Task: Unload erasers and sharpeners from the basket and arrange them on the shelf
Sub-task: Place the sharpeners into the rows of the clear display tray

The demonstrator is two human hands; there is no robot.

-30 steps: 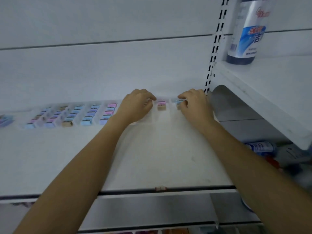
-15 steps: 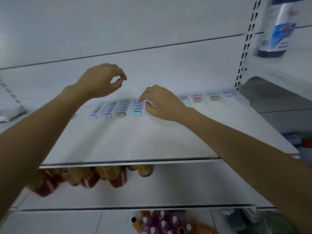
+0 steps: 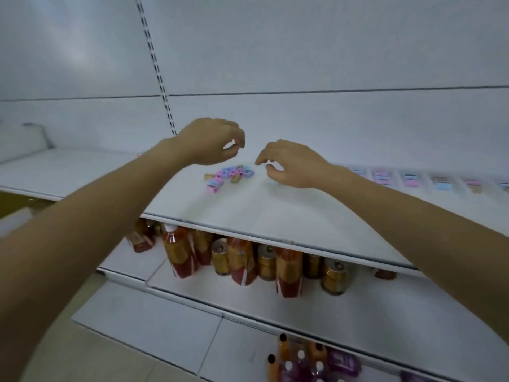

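Note:
A loose pile of small pink, blue and tan erasers and sharpeners (image 3: 229, 175) lies on the white shelf (image 3: 275, 216). My left hand (image 3: 212, 142) hovers just above and behind the pile, fingers loosely curled, thumb near the forefinger, with nothing visible in it. My right hand (image 3: 292, 165) hovers just right of the pile, fingers bent downward and holding nothing. Further right along the shelf stand neat rows of arranged erasers (image 3: 413, 180). No basket is in view.
Bottles and cans of drink (image 3: 239, 260) crowd the shelf below. More bottles (image 3: 300, 362) stand on the bottom shelf. A slotted upright (image 3: 157, 64) runs up the back wall at left. A white raised edge (image 3: 24, 136) sits at the far left.
The view has swung left. Both hands left the arranged rows and moved left to hover over the loose pile. The blue bottle at the upper right is out of sight.

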